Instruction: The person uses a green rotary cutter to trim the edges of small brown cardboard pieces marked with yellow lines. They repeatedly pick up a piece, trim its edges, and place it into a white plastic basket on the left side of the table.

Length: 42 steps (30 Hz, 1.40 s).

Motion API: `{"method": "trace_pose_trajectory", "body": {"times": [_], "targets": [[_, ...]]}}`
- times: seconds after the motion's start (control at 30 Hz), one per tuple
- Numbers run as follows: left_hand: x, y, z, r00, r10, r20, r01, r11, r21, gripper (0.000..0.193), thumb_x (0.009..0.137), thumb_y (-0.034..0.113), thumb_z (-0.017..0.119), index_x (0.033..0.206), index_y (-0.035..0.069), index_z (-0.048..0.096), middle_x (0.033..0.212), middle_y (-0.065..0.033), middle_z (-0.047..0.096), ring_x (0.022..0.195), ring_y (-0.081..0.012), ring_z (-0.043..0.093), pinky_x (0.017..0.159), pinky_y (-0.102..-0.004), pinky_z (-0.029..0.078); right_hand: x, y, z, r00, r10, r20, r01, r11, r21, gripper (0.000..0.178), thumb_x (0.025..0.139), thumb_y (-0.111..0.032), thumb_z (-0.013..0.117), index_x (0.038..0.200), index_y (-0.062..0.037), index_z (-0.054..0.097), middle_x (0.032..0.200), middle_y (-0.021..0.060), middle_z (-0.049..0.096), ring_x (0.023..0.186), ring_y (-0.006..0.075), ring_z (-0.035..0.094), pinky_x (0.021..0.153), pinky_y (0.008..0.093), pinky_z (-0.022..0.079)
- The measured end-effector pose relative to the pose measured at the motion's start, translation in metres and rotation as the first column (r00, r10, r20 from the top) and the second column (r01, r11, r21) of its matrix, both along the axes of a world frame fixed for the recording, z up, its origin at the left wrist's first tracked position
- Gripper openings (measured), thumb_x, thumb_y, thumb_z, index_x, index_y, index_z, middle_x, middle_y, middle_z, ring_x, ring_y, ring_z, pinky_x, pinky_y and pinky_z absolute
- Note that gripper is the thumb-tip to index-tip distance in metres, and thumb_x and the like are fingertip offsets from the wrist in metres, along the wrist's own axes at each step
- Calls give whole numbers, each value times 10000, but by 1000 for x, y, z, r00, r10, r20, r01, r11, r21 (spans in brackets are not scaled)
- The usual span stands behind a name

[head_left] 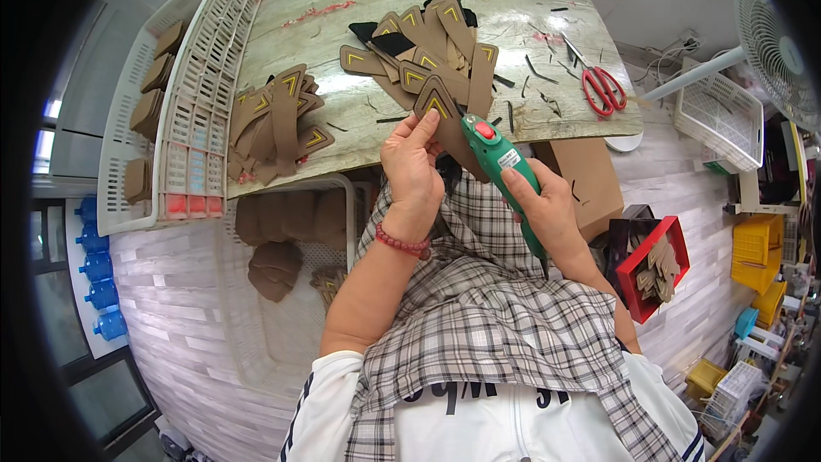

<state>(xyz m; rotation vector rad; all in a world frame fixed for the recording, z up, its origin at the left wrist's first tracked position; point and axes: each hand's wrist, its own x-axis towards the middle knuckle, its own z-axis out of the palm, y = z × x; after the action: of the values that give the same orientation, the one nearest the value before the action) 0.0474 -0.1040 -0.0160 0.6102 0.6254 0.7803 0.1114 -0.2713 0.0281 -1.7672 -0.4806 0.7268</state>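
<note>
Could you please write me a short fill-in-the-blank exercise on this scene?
1. The right hand grips a tool whose body is ____.
2. The left hand holds a brown piece with a ____ chevron.
3. The scissors on the table have ____ handles.
4. The beaded bracelet circles the ____ wrist.

Missing words: green; yellow; red; left.

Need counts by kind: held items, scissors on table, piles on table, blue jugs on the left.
Brown piece in left hand: 1
Green handheld tool in right hand: 1
Red-handled scissors: 1
Piles of brown pieces on table: 2
Blue jugs, visible: 5
Total: 10
</note>
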Motion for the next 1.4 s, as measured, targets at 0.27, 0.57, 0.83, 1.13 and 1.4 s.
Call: {"method": "trace_pose_trajectory", "body": {"times": [0.27, 0.57, 0.83, 1.13, 1.4], "targets": [[-5, -10, -10, 995, -97, -12, 97, 995, -15, 99, 898, 104, 649, 970, 37, 636, 885, -39, 689, 749, -117, 640, 695, -255, 513, 1, 3, -3, 1000, -17, 7, 17, 1000, 19, 363, 888, -315, 672, 1015, 23, 643, 664, 17, 563, 516, 67, 515, 464, 230, 415], [-11, -18, -25, 991, -132, -29, 133, 991, 35, 108, 901, 103, 644, 969, 20, 643, 895, -44, 692, 752, -109, 639, 697, -248, 510, 5, 3, -1, 1000, -9, 23, 8, 1000, 12, 373, 885, -319, 676, 1022, 26, 641, 671, 27, 580, 528, 74, 536, 462, 229, 434], [-20, 0, -21, 989, -89, -119, 113, 971, 210, 90, 895, 63, 637, 957, 2, 658, 857, -35, 685, 710, -77, 611, 676, -208, 489, 6, -2, -4, 998, 24, 51, -24, 1000, 5, 333, 902, -302, 658, 1008, 13, 647, 639, 14, 549, 500, 62, 507, 457, 234, 401], [-28, 14, -13, 983, -122, -141, 161, 937, 312, 94, 908, 29, 598, 978, -11, 646, 874, -27, 677, 726, -61, 604, 665, -198, 489, 8, -3, -2, 997, 61, 42, -61, 998, 5, 352, 899, -322, 655, 997, 16, 649, 637, 10, 547, 498, 62, 503, 464, 236, 394], [-31, 19, -11, 978, -131, -160, 181, 915, 361, 87, 911, 35, 596, 971, -6, 643, 865, -12, 665, 717, -45, 583, 643, -189, 482, 7, -5, -2, 997, 79, 19, -79, 997, -1, 347, 894, -317, 662, 992, 15, 649, 634, 0, 541, 510, 57, 491, 472, 233, 391]]}}
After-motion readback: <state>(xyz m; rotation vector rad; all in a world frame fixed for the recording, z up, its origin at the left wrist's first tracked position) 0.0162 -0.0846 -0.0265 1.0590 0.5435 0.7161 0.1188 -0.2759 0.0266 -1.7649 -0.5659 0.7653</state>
